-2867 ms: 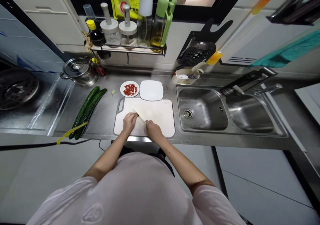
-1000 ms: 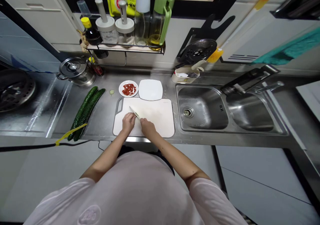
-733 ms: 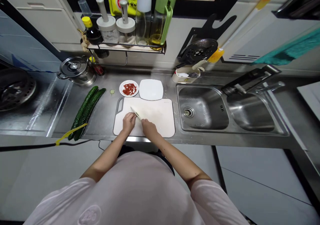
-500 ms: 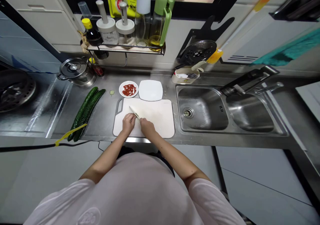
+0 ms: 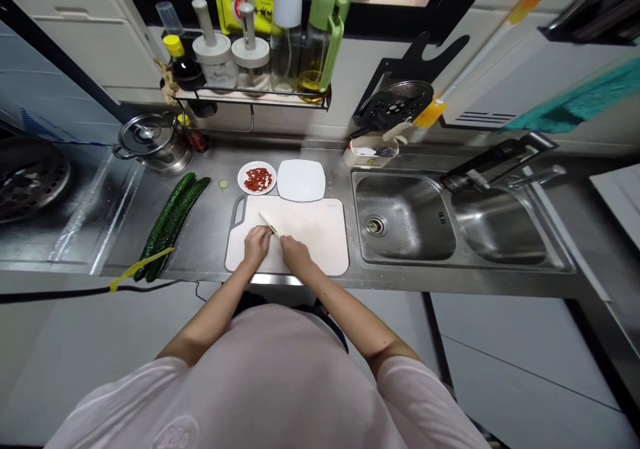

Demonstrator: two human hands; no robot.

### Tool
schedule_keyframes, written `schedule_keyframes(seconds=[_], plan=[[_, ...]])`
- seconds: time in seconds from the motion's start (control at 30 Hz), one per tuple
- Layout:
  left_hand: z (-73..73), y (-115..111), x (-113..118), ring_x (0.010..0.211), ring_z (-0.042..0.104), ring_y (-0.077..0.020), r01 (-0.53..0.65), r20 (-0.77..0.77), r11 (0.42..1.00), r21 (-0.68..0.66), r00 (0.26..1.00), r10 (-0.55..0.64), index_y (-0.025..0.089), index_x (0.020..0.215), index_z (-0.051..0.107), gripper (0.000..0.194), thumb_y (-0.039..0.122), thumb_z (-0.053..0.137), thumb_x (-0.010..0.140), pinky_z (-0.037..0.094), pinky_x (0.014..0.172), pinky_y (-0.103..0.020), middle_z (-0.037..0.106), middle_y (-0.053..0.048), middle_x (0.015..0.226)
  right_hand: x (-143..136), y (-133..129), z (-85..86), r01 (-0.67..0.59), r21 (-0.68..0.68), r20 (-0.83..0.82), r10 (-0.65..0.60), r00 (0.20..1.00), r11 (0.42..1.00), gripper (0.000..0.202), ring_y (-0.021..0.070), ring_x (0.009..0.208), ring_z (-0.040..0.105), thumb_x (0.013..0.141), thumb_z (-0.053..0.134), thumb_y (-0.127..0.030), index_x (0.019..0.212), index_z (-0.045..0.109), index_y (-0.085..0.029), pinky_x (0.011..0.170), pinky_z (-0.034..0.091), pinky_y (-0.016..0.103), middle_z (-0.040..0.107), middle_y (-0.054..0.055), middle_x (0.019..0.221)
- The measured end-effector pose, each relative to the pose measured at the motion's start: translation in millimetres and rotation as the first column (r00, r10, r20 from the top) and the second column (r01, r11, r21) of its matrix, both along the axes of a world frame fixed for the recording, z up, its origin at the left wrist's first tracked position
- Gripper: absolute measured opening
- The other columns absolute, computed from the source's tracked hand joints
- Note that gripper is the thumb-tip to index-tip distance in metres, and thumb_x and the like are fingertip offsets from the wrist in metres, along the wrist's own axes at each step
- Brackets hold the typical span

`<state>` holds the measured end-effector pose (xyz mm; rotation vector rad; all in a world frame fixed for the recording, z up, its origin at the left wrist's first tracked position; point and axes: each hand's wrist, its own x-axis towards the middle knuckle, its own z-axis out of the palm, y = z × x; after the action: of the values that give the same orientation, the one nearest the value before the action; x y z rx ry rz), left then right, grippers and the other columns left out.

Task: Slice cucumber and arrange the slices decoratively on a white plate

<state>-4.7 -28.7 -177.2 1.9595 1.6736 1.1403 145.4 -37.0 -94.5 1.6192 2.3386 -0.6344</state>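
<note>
Hands and knife at the cutting board, seen from above; directions are read from the board's centre, with 12 o'clock pointing away from the person. The cutting board (image 5: 317, 239) lies flat on the tabletop (image 5: 200, 252), its grey handle at 10 o'clock. The right hand (image 5: 296, 254), between 5 and 6 o'clock on the board, holds the knife (image 5: 269, 222); its grip is closed around the handle end. The blade slants over the board, its tip directed between 10 and 11 o'clock. The left hand (image 5: 257, 244), toward 8 o'clock, has its fingers bunched just beside the blade; whether this grip encloses a small piece or merely steadies one cannot be told at this scale.

Surroundings: at 11 o'clock, a small round dish (image 5: 241, 184) bears chopped red pieces (image 5: 259, 179); just past 12, a square white plate (image 5: 301, 179) sits near the board's far edge. Two cucumbers (image 5: 167, 222) lie side by side at 9 o'clock, apart from the board, with a pale slice (image 5: 223, 184) at 10 and a lidded pot (image 5: 153, 144) farther out in that direction. The sink (image 5: 410, 219) is at 3 o'clock.

Interpretation: the step in hand appears to be fine cutting or trimming at the blade. A further stroke would call for a steady right grip, with the left fingertips kept clear of the edge.
</note>
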Motion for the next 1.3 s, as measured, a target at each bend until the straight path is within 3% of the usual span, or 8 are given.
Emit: schedule_keyframes(seconds=[0.27,0.6,0.93,1.3], plan=[[-1.8,1,0,0.084,0.059,-0.0187,-0.005,0.004,1.000,0.017,1.000,0.005,0.021,0.082,0.061,0.016,0.022,0.048,0.090,0.046,0.078,-0.033,0.065,-0.005,0.085,-8,12,-3.9,0.004,0.034,-0.051,-0.003,0.999,0.999,0.028,0.0196,0.091,0.064,0.093,0.029,-0.008,0.112,0.049,-0.014,0.077,0.049,0.030,0.061,0.011,0.104],[1.2,1,1,0.085,0.059,-0.0186,0.002,0.014,1.000,-0.008,1.000,-0.002,0.021,0.084,0.063,0.016,0.022,0.048,0.090,0.046,0.079,-0.033,0.066,-0.005,0.086,1,0,-5.3,0.013,0.010,-0.014,-0.013,1.000,1.000,0.028,0.0199,0.091,0.064,0.092,0.029,-0.006,0.111,0.049,-0.015,0.076,0.049,0.030,0.061,0.012,0.104],[1.2,1,0,0.084,0.058,-0.0182,0.009,0.008,1.000,0.008,1.000,-0.009,0.021,0.081,0.062,0.016,0.022,0.048,0.090,0.045,0.078,-0.032,0.064,-0.005,0.084,-10,14,-6.3,0.019,0.026,-0.060,-0.018,0.998,0.999,0.028,0.0194,0.091,0.064,0.093,0.030,-0.008,0.111,0.049,-0.014,0.077,0.049,0.030,0.061,0.012,0.104],[1.3,1,0,0.086,0.059,-0.0185,0.009,0.019,1.000,-0.006,1.000,-0.009,0.021,0.086,0.063,0.016,0.022,0.048,0.090,0.046,0.080,-0.033,0.065,-0.005,0.085,1,3,-13.1,0.014,0.048,-0.038,-0.012,0.999,0.999,0.026,0.0209,0.086,0.065,0.089,0.032,-0.005,0.106,0.051,-0.014,0.072,0.049,0.031,0.063,0.010,0.099]])
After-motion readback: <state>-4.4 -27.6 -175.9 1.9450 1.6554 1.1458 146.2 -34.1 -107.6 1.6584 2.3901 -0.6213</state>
